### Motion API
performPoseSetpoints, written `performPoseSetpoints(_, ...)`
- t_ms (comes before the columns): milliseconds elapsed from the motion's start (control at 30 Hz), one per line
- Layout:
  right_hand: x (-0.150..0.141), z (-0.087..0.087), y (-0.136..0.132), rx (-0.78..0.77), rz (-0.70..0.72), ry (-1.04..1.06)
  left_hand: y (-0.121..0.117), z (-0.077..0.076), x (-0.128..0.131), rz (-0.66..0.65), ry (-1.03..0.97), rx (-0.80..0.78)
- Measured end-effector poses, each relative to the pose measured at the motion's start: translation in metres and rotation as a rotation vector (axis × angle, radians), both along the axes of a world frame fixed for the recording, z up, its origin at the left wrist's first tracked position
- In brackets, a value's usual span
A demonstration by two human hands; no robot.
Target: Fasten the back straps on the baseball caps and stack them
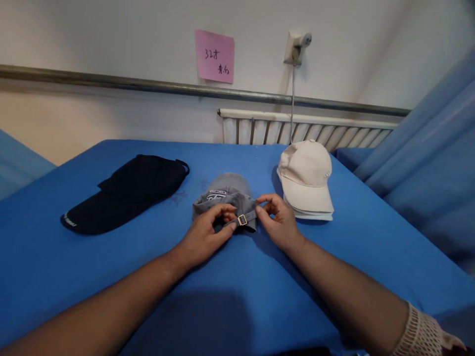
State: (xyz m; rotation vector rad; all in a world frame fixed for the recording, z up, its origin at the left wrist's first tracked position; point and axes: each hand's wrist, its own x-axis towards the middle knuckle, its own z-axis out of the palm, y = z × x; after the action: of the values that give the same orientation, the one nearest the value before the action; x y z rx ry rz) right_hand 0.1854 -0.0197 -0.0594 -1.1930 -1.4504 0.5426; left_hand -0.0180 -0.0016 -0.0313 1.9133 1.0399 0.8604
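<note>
A grey baseball cap (232,184) lies in the middle of the blue table, its back strap (251,216) turned toward me. On the strap sits a small gold-coloured buckle (242,219). My left hand (205,232) pinches the strap on the buckle's left side, thumb below and fingers above. With thumb and forefinger, my right hand (279,222) grips the strap to the right of the buckle. White and pink lettering shows on the grey cap. Its brim is hidden from view.
A black cap (129,193) lies on the blue table (122,277) at left. At right stands a stack of caps, a cream cap (308,168) on top. Behind are a metal rail (156,86), a radiator (274,131) and a plug with a hanging cord; a blue curtain (426,148) borders the right.
</note>
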Motion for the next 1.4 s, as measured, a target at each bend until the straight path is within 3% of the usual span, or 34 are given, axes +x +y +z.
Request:
performPoseSetpoints(167, 0.004, 0.014, -0.007, 0.193, 0.164, -0.212, -0.005, -0.001, -0.002, -0.026, 0.069, 0.127)
performPoseSetpoints(333, 0.000, 0.020, -0.012, 0.188, 0.293, -0.395, -0.007, -0.002, -0.004, -0.011, 0.053, 0.176)
performPoseSetpoints(600, -0.001, 0.013, -0.008, 0.172, 0.271, -0.448, -0.009, 0.002, -0.003, 0.017, 0.027, 0.192)
performPoseSetpoints(867, -0.004, 0.011, -0.009, 0.188, 0.254, -0.370, -0.005, 0.000, -0.003, 0.013, 0.046, 0.174)
performPoseSetpoints(1067, -0.007, 0.013, -0.013, 0.209, 0.317, -0.430, -0.006, 0.001, -0.001, -0.042, 0.123, 0.189)
performPoseSetpoints(1400, -0.007, 0.017, -0.014, 0.153, 0.245, -0.508, -0.008, 0.006, 0.001, -0.027, 0.157, 0.199)
